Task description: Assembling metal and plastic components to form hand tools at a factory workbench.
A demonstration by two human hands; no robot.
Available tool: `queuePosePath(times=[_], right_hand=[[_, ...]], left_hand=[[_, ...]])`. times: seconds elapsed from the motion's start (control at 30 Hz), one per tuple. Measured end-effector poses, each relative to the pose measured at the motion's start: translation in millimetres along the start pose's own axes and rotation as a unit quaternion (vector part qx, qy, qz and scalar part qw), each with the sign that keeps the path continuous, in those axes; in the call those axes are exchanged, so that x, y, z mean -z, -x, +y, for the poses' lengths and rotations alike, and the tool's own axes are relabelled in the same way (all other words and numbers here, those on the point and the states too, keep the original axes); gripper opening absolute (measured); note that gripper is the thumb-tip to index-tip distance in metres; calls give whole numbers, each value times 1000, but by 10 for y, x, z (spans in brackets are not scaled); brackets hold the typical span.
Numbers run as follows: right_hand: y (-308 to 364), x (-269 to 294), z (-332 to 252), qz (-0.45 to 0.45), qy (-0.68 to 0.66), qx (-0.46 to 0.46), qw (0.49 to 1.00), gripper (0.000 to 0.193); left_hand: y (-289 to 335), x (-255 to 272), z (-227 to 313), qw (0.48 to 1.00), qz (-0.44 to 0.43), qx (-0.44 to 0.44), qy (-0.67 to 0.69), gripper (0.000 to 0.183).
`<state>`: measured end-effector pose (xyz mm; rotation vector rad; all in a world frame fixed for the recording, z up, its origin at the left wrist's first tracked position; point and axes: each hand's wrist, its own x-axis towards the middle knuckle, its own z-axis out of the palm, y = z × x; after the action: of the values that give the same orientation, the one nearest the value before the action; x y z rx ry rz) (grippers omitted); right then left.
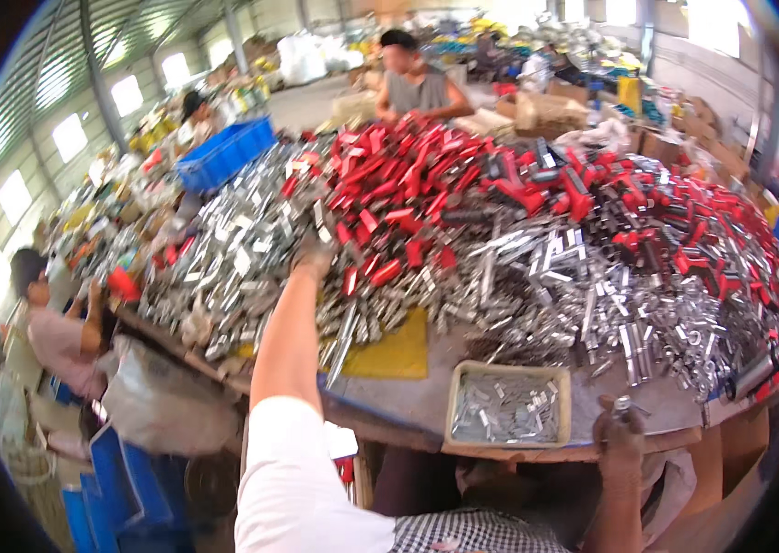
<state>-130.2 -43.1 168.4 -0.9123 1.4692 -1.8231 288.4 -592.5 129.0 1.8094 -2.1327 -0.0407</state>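
left hand (314,255) at silver parts (233,244), left of red pieces (398,166); fingers blurred, cannot tell. right hand (620,438) at near table (417,392) edge, right of tray (453,405), fingers pinching small metal piece (622,404). judgement: lift top parts singly, keeping pile steady.

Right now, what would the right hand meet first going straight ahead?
Likely the silver metal pieces lying ahead of the right hand on the table, though depth and hand height are unclear.
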Motion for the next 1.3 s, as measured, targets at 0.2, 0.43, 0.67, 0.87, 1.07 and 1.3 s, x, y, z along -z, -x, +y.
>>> queuePosePath(times=[0.2,0.43,0.67,0.87,1.07,1.3], right_hand=[[213,-199,-152,-77,-103,-73,989,47],[424,-334,-258,-166,116,-17,979,27],[666,-745,-289,-369,283,36,884,30],[1032,-645,65,-316,-114,-372,865,45],[1165,-660,-117,-351,69,-281,891,34],[1229,-719,76,-432,133,-156,878,17]], left_hand=[[755,551,605,986,138,-11,95,23],[2225,1002,1416,623,-175,-209,733,46],[4293,1483,2190,645,-383,-186,635,39],[4804,1108,2206,781,-117,-262,555,44],[4884,1067,2110,777,-111,-156,599,49],[4874,1076,2178,820,-72,-323,466,42]])
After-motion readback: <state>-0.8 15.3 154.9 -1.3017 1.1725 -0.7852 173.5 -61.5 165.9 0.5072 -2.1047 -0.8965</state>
